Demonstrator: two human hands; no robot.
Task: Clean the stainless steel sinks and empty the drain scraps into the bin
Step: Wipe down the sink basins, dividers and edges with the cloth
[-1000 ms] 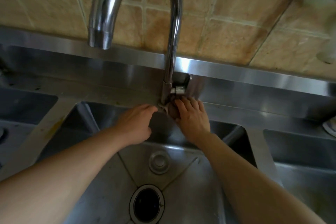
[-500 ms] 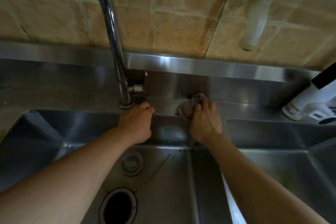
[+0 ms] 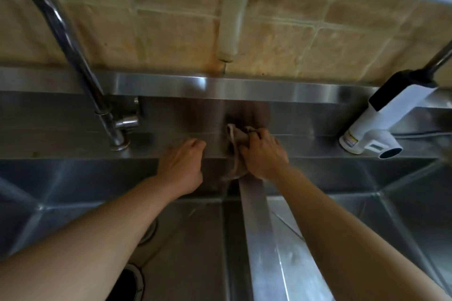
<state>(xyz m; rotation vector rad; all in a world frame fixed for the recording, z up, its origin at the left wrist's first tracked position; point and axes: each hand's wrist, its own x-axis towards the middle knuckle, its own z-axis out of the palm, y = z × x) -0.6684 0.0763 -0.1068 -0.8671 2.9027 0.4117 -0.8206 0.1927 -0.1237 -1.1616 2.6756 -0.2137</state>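
A person's right hand (image 3: 265, 155), arm stretched forward over the divider (image 3: 256, 215) between two stainless steel sinks (image 3: 61, 186), bunches a brownish cloth (image 3: 236, 144) in curled fingers (image 3: 256, 135) against the back ledge (image 3: 171, 140). The left hand (image 3: 182, 166) rests on the ledge's front edge, fingers bent under. A chrome tap (image 3: 107, 115) rises at left; a white faucet unit (image 3: 381, 127) sits at right.

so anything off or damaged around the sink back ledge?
Nothing damaged or spilled. Only oddity: rusty brown staining on the tile wall beside the white pipe, above the ledge where the right hand grips the cloth.
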